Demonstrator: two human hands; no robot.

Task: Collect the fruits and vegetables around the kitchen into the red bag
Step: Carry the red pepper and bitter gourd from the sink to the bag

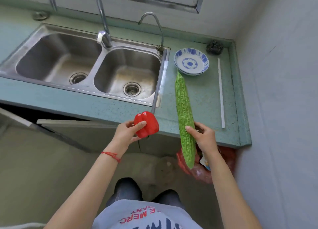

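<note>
My left hand (126,134) grips a shiny red bell pepper (149,124) in the air just in front of the green counter's front edge. My right hand (204,137) holds a long bumpy green bitter gourd (184,111) near its lower third. The gourd stands almost upright, its top reaching over the counter and its lower tip hanging over the red bag (225,161). The red bag sits on the floor under the counter's right end, partly hidden by my right arm and the gourd, with something pale inside.
A green countertop (206,98) carries a steel double sink (89,63) with two taps, stacked blue-and-white bowls (191,61), a dark scouring pad (214,46) and a thin white stick (221,93). A wall closes the right side. An open cabinet door (68,124) juts out below the sink.
</note>
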